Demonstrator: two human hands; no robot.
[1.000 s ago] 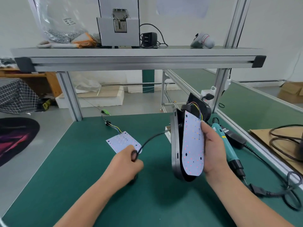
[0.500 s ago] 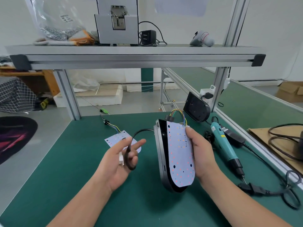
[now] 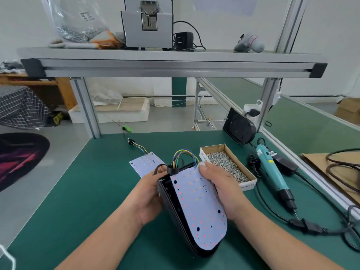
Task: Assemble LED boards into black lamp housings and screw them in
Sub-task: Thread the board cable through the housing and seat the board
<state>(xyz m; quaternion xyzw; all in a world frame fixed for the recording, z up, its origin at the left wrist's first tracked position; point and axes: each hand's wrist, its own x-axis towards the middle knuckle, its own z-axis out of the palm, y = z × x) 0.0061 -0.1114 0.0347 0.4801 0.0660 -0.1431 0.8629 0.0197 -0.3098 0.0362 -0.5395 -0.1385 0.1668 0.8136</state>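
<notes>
Black plastic of the lamp housing [image 3: 171, 209] shows only along its left rim and rounded near end, because the white LED board [image 3: 198, 207] lies tilted over its opening and hides the inside. Both are held above the green counter [image 3: 87, 191], near its middle. The left hand [image 3: 148, 197] grips the housing's left side, its fingers mostly hidden behind the shell. The right hand [image 3: 224, 191] holds the board's right edge, thumb pressed on the top corner, the other fingers curled out of sight beneath. A loop of coloured wires [image 3: 185, 155] arches from the board's far end into a black collar. Two boards are in view: the second LED board [image 3: 143, 162] lies flat on the counter just beyond the left hand, its near corner covered. There are two housings too: the second housing [image 3: 238, 126] leans against a frame post at the back right. One cardboard box of screws [image 3: 226, 164] sits just right of the right hand, and one teal electric screwdriver [image 3: 271, 170] lies beyond it, its cord running off the right edge
</notes>
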